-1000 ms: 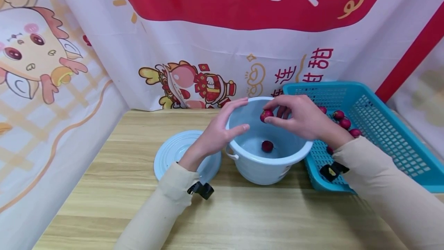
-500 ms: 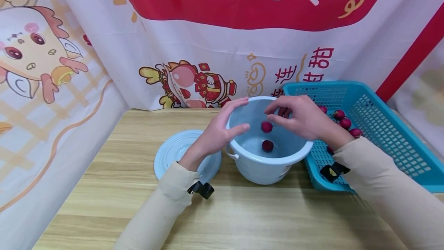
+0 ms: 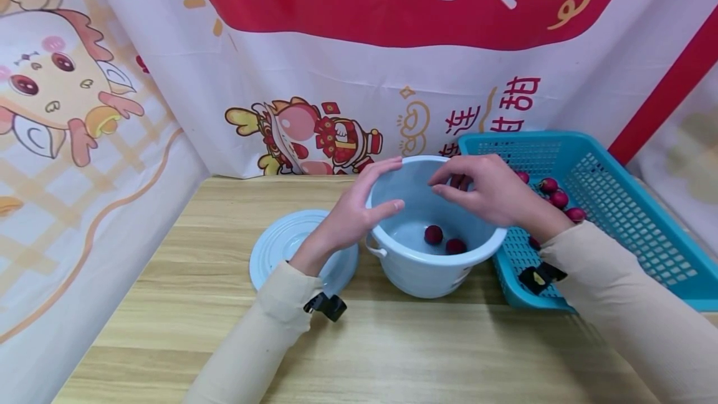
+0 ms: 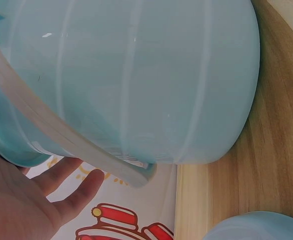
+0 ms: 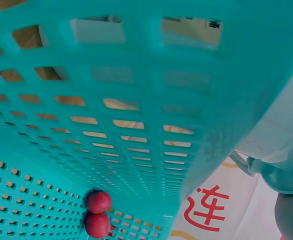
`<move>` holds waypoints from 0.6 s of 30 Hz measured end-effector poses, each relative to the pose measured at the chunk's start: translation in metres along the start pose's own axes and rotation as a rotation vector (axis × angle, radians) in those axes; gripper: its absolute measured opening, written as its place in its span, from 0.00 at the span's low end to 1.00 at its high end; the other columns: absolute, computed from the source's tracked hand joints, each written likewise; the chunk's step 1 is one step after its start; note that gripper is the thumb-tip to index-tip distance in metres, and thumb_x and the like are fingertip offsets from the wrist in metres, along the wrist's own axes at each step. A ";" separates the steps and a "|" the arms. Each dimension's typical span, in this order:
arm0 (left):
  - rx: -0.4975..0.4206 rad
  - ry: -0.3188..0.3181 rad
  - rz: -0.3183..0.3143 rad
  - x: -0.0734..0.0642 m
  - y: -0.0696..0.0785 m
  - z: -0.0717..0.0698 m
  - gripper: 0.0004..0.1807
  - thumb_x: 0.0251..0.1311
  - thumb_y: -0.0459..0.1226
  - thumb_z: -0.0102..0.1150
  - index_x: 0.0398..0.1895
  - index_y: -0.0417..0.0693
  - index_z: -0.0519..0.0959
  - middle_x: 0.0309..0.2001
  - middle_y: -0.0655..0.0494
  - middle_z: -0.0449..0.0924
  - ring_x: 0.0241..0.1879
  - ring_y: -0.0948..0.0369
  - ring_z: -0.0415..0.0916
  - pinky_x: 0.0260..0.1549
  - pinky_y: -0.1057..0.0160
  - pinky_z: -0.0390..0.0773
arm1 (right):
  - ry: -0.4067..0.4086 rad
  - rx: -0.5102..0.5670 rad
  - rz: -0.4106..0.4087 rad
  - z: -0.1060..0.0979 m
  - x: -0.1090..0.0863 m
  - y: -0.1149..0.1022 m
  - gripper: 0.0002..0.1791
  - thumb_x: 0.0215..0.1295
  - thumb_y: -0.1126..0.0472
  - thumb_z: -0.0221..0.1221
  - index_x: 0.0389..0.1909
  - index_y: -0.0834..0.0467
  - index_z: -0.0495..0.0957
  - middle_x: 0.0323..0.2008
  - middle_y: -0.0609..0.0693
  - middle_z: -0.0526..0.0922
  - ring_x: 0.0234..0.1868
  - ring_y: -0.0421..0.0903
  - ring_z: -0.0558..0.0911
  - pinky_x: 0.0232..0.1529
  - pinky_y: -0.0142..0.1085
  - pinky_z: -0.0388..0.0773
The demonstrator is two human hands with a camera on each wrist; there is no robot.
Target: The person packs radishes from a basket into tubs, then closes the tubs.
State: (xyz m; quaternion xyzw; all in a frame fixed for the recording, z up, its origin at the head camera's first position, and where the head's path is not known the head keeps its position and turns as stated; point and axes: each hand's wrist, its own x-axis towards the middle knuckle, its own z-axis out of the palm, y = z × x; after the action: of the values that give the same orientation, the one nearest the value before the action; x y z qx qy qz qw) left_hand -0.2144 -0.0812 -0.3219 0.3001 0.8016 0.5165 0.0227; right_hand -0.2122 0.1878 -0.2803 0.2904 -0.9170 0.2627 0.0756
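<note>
A light blue bucket (image 3: 421, 279) stands upright on the table, with two dark red radishes (image 3: 433, 234) on its floor. My left hand (image 3: 359, 204) is at the bucket's left rim, thumb and fingers spread apart; the left wrist view has that hand (image 4: 26, 200) beside the bucket's pale handle (image 4: 61, 130). Over the right side of the opening hovers my right hand (image 3: 485, 186), fingers loosely bent, nothing between thumb and forefinger. A turquoise basket (image 3: 617, 173) sits under my right forearm, holding several more radishes (image 3: 558, 199), some hidden by the arm.
The bucket's round blue lid (image 3: 269, 254) lies on the wooden table (image 3: 185, 279) to the left, partly behind my left forearm. A printed cloth (image 3: 336, 73) hangs behind the table. The basket's perforated wall (image 5: 136, 100) stands close by the bucket.
The right hand has let go of the radish it was pinching. It dropped into the bucket and now lies beside the first one. Both hands have stayed nearly still.
</note>
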 end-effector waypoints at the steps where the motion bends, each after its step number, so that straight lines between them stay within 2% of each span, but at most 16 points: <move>1: 0.000 0.000 0.000 0.000 0.000 0.000 0.37 0.71 0.45 0.61 0.82 0.58 0.62 0.83 0.63 0.58 0.82 0.55 0.57 0.74 0.36 0.69 | 0.000 0.001 0.000 0.000 0.000 0.000 0.13 0.69 0.58 0.70 0.52 0.52 0.89 0.48 0.51 0.91 0.43 0.45 0.86 0.46 0.47 0.86; 14: 0.009 0.004 -0.008 0.000 0.000 0.001 0.37 0.71 0.46 0.60 0.82 0.58 0.62 0.83 0.63 0.57 0.82 0.55 0.57 0.74 0.36 0.68 | 0.010 0.028 0.002 -0.001 -0.001 0.003 0.12 0.70 0.57 0.69 0.52 0.51 0.89 0.47 0.49 0.91 0.44 0.45 0.85 0.48 0.46 0.86; 18: 0.011 0.004 -0.007 0.000 0.000 0.001 0.37 0.71 0.46 0.60 0.82 0.59 0.62 0.83 0.63 0.58 0.82 0.55 0.57 0.74 0.36 0.68 | 0.040 0.080 0.019 -0.003 -0.002 0.006 0.11 0.70 0.57 0.69 0.52 0.51 0.89 0.47 0.49 0.91 0.44 0.45 0.86 0.47 0.39 0.86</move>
State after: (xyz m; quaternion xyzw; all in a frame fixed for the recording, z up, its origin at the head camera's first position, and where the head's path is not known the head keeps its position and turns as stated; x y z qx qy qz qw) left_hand -0.2144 -0.0807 -0.3227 0.2962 0.8056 0.5126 0.0212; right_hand -0.2140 0.1948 -0.2811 0.2792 -0.9067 0.3058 0.0798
